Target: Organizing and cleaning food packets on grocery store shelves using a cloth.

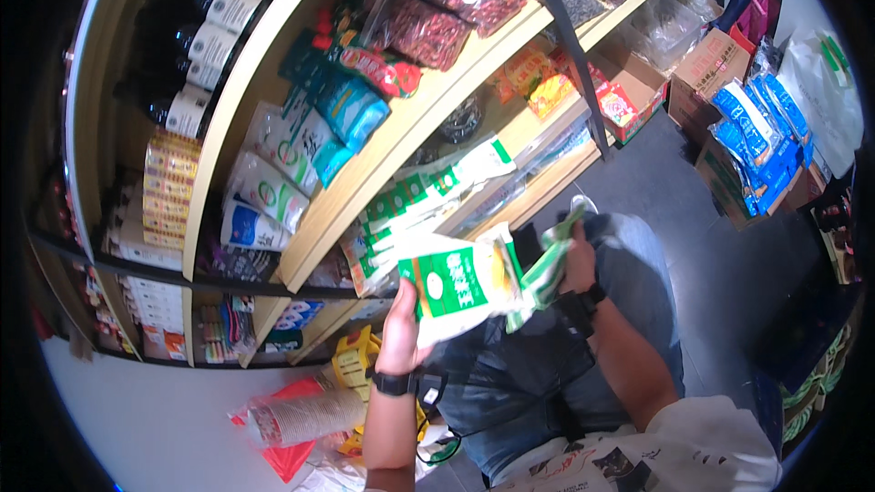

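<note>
My left hand [403, 328] grips one end of a green and white plastic packet [451, 283], which bears writing and a yellow picture. On the right, my right hand [580, 260] is closed on another green packet [547, 273], seen edge-on and partly hidden by the fingers. The two packets meet or overlap between my hands, above my lap. Just beyond them, a row of similar green and white packets [410, 195] lies on a low shelf, brightly lit.
Wooden shelves [410, 150] hold white and blue bags [266, 195], dried red chillies [431, 34] and bottles [205, 48]. Cartons [707, 72] and blue packets [759, 130] stand on the dark tiled floor at right. Wrapped paper cups [307, 417] lie at lower left.
</note>
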The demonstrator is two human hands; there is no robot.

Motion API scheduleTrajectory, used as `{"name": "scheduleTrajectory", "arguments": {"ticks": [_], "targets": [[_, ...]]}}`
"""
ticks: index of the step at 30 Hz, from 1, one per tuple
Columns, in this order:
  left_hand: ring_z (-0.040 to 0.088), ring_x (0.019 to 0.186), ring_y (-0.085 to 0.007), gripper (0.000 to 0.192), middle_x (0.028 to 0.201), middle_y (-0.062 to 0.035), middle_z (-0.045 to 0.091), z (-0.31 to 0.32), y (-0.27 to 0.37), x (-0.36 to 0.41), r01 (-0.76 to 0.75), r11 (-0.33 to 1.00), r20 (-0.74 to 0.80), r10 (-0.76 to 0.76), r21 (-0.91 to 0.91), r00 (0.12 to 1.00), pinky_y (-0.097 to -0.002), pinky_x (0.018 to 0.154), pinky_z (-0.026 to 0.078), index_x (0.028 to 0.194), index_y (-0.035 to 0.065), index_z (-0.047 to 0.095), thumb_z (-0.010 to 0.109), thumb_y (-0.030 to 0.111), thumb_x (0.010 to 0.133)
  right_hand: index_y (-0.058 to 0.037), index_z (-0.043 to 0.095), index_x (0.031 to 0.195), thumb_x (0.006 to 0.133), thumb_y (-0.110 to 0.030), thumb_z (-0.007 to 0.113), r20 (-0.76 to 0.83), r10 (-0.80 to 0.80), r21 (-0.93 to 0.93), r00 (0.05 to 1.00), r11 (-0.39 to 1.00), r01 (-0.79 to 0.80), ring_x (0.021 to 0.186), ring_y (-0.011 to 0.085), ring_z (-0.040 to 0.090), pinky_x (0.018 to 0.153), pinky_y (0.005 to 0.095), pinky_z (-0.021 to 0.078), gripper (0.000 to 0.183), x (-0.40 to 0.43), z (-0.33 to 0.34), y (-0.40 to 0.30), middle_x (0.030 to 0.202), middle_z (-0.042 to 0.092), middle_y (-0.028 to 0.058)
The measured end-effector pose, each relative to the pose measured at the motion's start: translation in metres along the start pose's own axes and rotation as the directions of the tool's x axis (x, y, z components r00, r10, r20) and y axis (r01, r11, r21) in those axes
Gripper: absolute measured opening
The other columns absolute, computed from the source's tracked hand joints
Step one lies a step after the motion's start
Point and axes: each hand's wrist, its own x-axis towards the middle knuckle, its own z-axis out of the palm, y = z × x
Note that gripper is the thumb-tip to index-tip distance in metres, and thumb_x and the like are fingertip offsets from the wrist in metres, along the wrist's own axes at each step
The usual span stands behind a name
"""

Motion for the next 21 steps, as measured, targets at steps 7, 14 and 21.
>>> {"name": "scheduleTrajectory", "arguments": {"ticks": [7, 14, 21], "targets": [[0.052, 0.114, -0.0301, 0.049, 0.126, -0.0129, 0.051, 0.078, -0.004, 0.231, -0.029, 0.998, -0.034, 0.031, 0.063, 0.999, -0.0454, 0.099, 0.041, 0.130, 0.0061, 0.040, 0.032, 0.042, 0.098, -0.0096, 0.056, 0.097, 0.096, -0.041, 0.041, 0.118, -0.138, 0.678, 0.983, 0.735, 0.022, 0.076, 0.0130, 0.055, 0.069, 0.0285, 0.0461, 0.035, 0.136, -0.061, -0.039, 0.085, 0.059, 0.0009], [0.058, 0.097, -0.0256, 0.044, 0.108, -0.0111, 0.058, 0.077, -0.026, 0.418, -0.019, 0.972, -0.126, 0.050, 0.233, 0.991, -0.0407, 0.088, 0.047, 0.120, 0.0035, 0.046, 0.033, 0.040, 0.099, -0.0096, 0.054, 0.111, 0.096, -0.040, 0.042, 0.038, 0.078, 0.653, 0.996, 0.753, -0.084, 0.081, 0.0144, 0.057, 0.071, 0.0296, 0.0482, 0.036, 0.160, -0.055, -0.091, 0.091, 0.059, 0.0017], [0.035, 0.125, -0.0392, 0.060, 0.144, -0.0124, 0.027, 0.117, -0.023, 0.510, 0.009, 0.934, 0.014, -0.015, 0.357, 1.000, -0.0543, 0.089, 0.044, 0.139, 0.0071, 0.026, 0.031, 0.048, 0.096, -0.0183, 0.053, 0.090, 0.095, -0.044, 0.039, -0.099, 0.165, 0.672, 0.981, 0.738, -0.056, 0.068, 0.0130, 0.055, 0.061, 0.0313, 0.0470, 0.030, 0.185, -0.058, -0.138, 0.080, 0.055, -0.0036]]}}
